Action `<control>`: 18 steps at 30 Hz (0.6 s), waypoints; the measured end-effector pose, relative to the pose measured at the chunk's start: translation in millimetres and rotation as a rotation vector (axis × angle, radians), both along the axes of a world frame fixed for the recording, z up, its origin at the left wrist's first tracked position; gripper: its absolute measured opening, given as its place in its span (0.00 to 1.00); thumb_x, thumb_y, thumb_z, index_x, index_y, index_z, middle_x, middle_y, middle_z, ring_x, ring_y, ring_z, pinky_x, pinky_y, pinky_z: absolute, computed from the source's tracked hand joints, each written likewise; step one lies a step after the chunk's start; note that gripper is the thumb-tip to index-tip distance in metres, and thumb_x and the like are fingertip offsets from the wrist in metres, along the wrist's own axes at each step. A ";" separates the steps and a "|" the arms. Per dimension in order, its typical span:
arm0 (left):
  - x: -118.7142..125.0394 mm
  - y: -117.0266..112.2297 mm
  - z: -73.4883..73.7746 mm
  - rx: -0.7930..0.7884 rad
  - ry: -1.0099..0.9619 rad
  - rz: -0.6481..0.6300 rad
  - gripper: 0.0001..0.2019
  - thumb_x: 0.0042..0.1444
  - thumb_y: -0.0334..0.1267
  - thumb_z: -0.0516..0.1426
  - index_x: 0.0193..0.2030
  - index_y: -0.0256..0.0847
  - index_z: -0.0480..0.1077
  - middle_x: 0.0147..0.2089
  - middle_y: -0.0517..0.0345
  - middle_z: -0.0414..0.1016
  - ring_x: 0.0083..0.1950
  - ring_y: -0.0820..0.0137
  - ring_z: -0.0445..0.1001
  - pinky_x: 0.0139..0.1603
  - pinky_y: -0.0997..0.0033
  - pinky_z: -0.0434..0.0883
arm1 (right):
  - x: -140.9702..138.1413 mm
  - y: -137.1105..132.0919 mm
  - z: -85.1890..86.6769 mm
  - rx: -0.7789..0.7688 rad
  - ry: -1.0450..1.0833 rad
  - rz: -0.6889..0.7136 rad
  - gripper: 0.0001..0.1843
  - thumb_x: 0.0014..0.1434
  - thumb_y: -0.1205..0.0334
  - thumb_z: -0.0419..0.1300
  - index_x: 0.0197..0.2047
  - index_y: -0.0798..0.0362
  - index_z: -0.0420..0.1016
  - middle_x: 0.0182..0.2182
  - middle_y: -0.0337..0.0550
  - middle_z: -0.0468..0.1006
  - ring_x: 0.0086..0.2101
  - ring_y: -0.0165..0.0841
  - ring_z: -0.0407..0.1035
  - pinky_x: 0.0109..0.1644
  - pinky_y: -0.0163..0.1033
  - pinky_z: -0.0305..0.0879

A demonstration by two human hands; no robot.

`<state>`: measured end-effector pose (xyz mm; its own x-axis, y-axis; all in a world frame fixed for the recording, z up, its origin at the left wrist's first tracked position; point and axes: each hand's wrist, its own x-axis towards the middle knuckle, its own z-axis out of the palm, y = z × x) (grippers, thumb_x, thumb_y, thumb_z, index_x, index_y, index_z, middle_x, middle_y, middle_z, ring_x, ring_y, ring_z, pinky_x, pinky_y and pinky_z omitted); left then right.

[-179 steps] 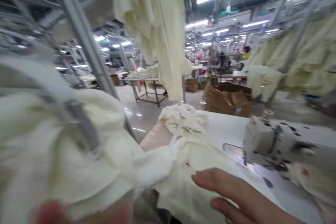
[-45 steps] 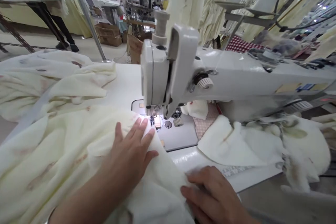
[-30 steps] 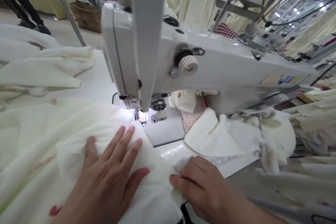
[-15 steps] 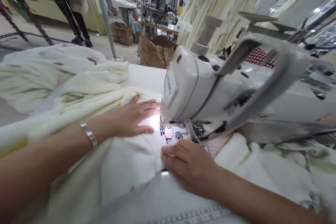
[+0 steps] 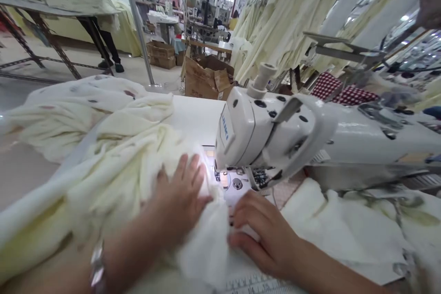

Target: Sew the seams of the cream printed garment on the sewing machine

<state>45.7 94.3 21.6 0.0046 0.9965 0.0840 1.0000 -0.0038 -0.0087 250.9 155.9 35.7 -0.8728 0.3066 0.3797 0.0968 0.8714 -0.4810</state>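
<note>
My left hand (image 5: 181, 197) lies flat, fingers stretched, on a bunched cream fabric (image 5: 117, 170) just left of the needle area of a white sewing machine (image 5: 275, 131). My right hand (image 5: 263, 234) rests on the fabric's edge in front of the lit needle plate (image 5: 234, 183), fingers curled and pressing the cloth down. The fabric has faint reddish printed marks and spreads in a heap toward the left. A metal bracelet (image 5: 97, 264) shows on my left wrist.
More cream cloth (image 5: 347, 229) lies right of the machine on the white table (image 5: 195, 112). Open cardboard boxes (image 5: 206, 78) stand on the floor beyond. Hanging cream garments (image 5: 292, 14) fill the upper right. A person's legs (image 5: 103, 46) stand by a table at upper left.
My left hand has pulled back toward me and the fabric has bunched up under it. My right hand has shifted slightly nearer, still at the fabric's edge before the needle plate.
</note>
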 end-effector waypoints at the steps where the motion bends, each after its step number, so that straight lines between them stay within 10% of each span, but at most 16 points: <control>1: 12.1 -15.2 1.2 -0.014 0.005 0.016 0.23 0.59 0.43 0.50 0.59 0.34 0.63 0.66 0.33 0.54 0.64 0.39 0.54 0.47 0.32 0.62 | 8.0 -8.4 3.1 -0.029 0.005 -0.025 0.08 0.64 0.61 0.52 0.33 0.53 0.65 0.29 0.43 0.69 0.32 0.33 0.64 0.34 0.39 0.64; 7: 6.8 -4.4 20.2 0.009 -0.344 -0.020 0.08 0.58 0.34 0.50 0.38 0.35 0.70 0.50 0.39 0.70 0.53 0.50 0.66 0.52 0.43 0.61 | 39.9 -40.4 -9.5 -0.038 -0.058 -0.227 0.02 0.60 0.67 0.53 0.39 0.53 0.65 0.33 0.44 0.68 0.34 0.35 0.65 0.34 0.39 0.65; 11: -19.9 16.4 40.9 0.010 -0.452 -0.110 0.05 0.57 0.36 0.52 0.32 0.39 0.66 0.37 0.54 0.74 0.40 0.65 0.71 0.48 0.61 0.67 | 33.2 -40.2 -18.4 -0.024 -0.245 -0.395 0.23 0.54 0.64 0.62 0.53 0.57 0.65 0.32 0.44 0.71 0.33 0.38 0.67 0.36 0.44 0.67; 14: -27.0 -7.7 63.6 0.013 -0.553 -0.120 0.11 0.60 0.38 0.44 0.32 0.40 0.64 0.27 0.61 0.71 0.29 0.71 0.69 0.29 0.74 0.67 | 28.5 -33.9 -15.6 -0.031 -0.314 -0.432 0.20 0.54 0.69 0.61 0.51 0.54 0.70 0.29 0.42 0.72 0.32 0.37 0.68 0.37 0.43 0.67; 18: -14.4 -77.0 70.6 0.050 -0.524 -0.164 0.10 0.51 0.28 0.45 0.31 0.41 0.66 0.31 0.59 0.73 0.32 0.70 0.71 0.32 0.74 0.68 | 40.2 -34.2 -5.2 0.207 -0.139 -0.409 0.10 0.56 0.73 0.54 0.34 0.52 0.75 0.28 0.44 0.72 0.31 0.38 0.67 0.33 0.42 0.65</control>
